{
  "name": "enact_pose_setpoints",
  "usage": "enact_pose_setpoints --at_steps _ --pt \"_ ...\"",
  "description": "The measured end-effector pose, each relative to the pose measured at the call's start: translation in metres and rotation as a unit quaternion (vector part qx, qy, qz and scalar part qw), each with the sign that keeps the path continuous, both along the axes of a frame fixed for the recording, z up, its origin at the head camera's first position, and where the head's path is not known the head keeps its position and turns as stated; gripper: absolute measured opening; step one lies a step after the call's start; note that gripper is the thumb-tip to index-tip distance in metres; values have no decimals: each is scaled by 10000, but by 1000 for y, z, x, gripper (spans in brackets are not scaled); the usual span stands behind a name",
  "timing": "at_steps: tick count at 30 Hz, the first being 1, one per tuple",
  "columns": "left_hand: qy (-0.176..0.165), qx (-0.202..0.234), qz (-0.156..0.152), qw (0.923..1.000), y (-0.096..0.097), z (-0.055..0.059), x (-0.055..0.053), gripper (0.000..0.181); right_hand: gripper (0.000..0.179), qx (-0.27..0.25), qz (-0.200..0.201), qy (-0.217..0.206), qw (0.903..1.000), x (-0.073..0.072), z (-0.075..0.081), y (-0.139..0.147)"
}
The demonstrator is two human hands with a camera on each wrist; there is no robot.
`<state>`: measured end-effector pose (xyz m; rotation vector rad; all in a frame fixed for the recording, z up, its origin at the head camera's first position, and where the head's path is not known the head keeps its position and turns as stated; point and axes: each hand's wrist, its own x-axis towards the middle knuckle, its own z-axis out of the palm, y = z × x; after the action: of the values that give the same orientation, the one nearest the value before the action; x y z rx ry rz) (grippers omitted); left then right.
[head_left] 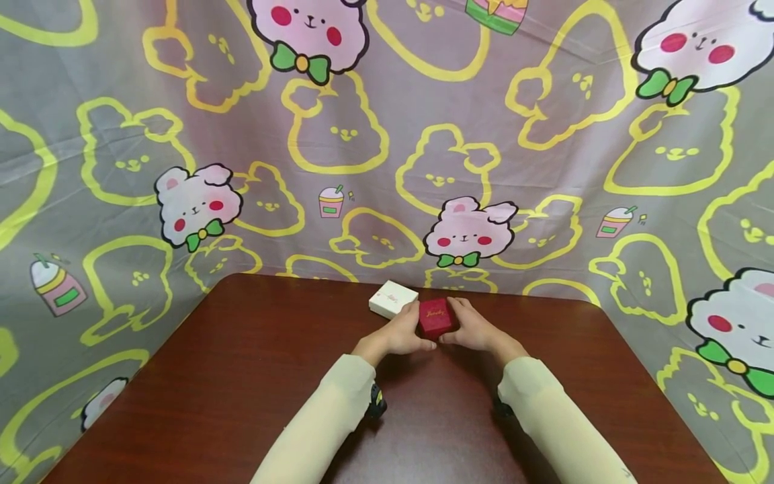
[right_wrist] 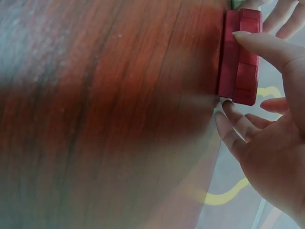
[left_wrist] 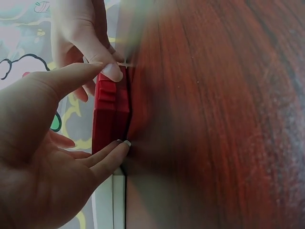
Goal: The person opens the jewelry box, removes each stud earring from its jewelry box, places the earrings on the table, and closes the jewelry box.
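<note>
Between the two hands sits a small red jewelry box (head_left: 436,316) with gold script on its lid. It stands on the table toward the far edge. The left hand (head_left: 402,334) holds its left side, fingers along that side and thumb at the front edge. From the other side the right hand (head_left: 476,328) grips it, the fingers at the right side and the thumb on the front face. Raised bow-like folds show on the red box's front (left_wrist: 107,93) in the left wrist view. The lid looks closed in the right wrist view.
A flat white box (head_left: 393,300) with faint red print lies just behind and left of the left hand. The dark wooden table (head_left: 254,376) ends at a patterned cloth (head_left: 363,168) hung at the back and sides.
</note>
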<state>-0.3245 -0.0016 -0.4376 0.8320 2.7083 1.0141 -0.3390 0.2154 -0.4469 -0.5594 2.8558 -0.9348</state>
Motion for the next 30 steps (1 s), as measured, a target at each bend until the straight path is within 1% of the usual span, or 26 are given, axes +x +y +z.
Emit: enact_pose_setpoints --at_steps 8,12,19,24,30 --pt "-39 21 -8 10000 1 -2 -2 89 102 -29 -78 -207 9998 -2 1 -2" --pt "-41 112 -53 9999 2 -2 -4 85 103 -50 -141 -288 9995 -2 0 -2" --pt "59 135 -100 9998 3 -3 -6 80 102 10 -100 -187 9998 0 -1 -3" --pt "190 163 -229 9994 3 -5 -8 75 102 73 -106 -187 9997 0 -2 -4" --pt "284 46 -271 9992 4 -4 -9 71 102 84 -142 -215 9996 -1 -3 -2"
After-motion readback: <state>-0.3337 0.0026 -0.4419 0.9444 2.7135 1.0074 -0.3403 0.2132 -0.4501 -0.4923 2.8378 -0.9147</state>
